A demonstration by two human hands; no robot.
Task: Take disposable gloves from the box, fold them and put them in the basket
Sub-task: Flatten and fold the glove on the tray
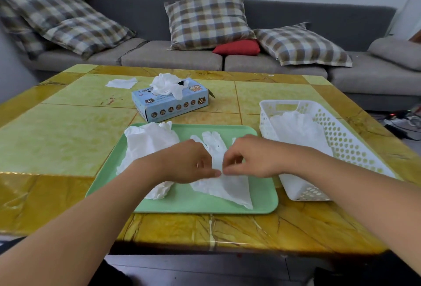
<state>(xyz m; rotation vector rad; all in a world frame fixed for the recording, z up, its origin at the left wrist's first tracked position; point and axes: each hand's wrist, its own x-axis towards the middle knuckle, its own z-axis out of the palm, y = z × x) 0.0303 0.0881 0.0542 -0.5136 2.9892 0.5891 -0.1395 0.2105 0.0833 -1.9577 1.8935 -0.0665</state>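
A white disposable glove point(230, 186) lies flat on the green tray point(262, 199), fingers pointing away from me. My left hand point(189, 162) and my right hand point(248, 158) meet over its middle, and each pinches the glove's edge between thumb and fingertips. A loose pile of white gloves point(148, 142) sits on the tray's left side, partly under my left wrist. The blue glove box point(173, 105) stands behind the tray with gloves bunched out of its top opening. The white perforated basket point(341, 146) at the right holds folded white gloves point(298, 130).
A single white glove point(120, 83) lies on the yellow-green table point(63, 130) at the back left. Behind the table runs a grey sofa point(173, 56) with checked cushions. Cables lie on the floor at the far right.
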